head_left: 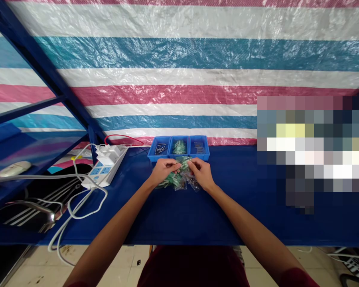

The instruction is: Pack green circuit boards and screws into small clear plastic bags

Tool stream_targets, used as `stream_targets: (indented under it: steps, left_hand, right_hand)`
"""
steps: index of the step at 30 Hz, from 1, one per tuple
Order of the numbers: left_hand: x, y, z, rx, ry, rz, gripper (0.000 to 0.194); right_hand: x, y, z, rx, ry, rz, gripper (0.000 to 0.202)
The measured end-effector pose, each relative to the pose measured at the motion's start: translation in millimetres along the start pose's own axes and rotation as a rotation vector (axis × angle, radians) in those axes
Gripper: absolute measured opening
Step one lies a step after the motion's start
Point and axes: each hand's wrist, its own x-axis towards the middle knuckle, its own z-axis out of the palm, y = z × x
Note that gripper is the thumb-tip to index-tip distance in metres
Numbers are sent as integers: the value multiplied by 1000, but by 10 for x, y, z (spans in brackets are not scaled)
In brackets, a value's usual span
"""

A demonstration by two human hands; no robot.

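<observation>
Clear bag (184, 160), apparently with green pieces inside, is pinched between the left hand (162, 172) and right hand (204, 173), other bags (180, 182) lying filled nearer on the tabletop (179, 223), loose parts in far blue bins (154, 158).

Pixel blocks (314, 155) hide part of the table (179, 223); the bottom edge cuts the shirt (193, 267)

Two bare hands, left (165, 171) and right (201, 171), pinching a small clear bag (184, 162) between them.
</observation>
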Motion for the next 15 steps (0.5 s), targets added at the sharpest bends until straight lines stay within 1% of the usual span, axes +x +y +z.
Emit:
stream_targets:
  steps: [6, 10, 15]
  left_hand:
    - [0, 44, 38, 7, -36, -37, 35]
    - [4, 9, 44, -2, -6, -21, 34]
    - [-6, -15, 45, 62, -3, 26, 34]
  right_hand:
    - [-2, -13, -10, -18, 39, 5, 32]
    - [-14, -28, -11, -20, 22, -15, 32]
    - [-20, -43, -14, 5, 23, 4, 34]
